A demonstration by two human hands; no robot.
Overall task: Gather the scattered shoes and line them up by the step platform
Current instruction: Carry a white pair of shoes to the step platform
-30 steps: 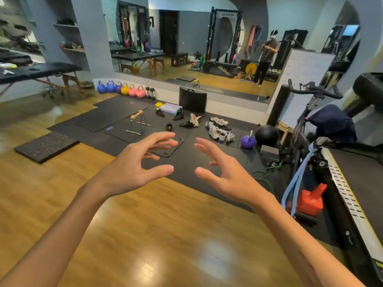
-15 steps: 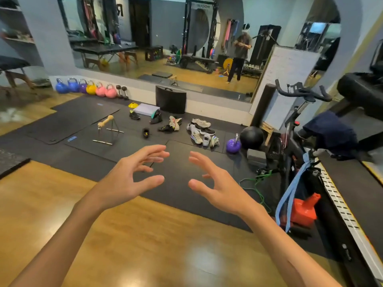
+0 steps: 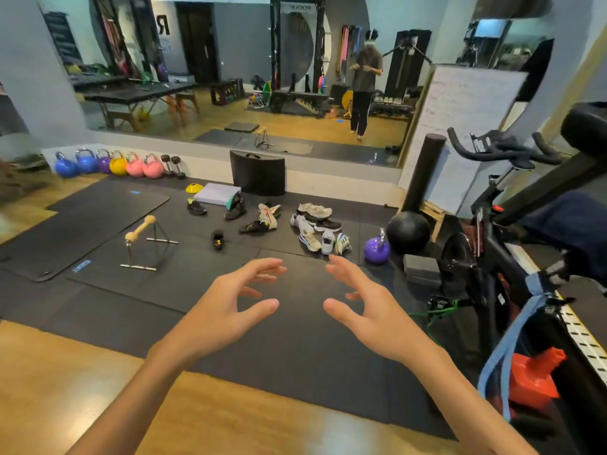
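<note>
You are closer to the shoes than a second ago: they sit larger and nearer the middle of your view, and your left hand (image 3: 226, 310) and right hand (image 3: 371, 310) are both spread and empty, holding nothing. The shoes lie scattered on the black mat (image 3: 295, 339) ahead, from a black shoe (image 3: 196, 206) beside the step platform (image 3: 216, 193) to the pale sneakers (image 3: 323, 239) near the purple kettlebell (image 3: 377, 249). Nothing is gathered yet; you seem within reach of the pale cluster first.

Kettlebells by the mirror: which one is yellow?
The yellow kettlebell, fourth from the left in the row, between a purple one and two pink ones.
</note>
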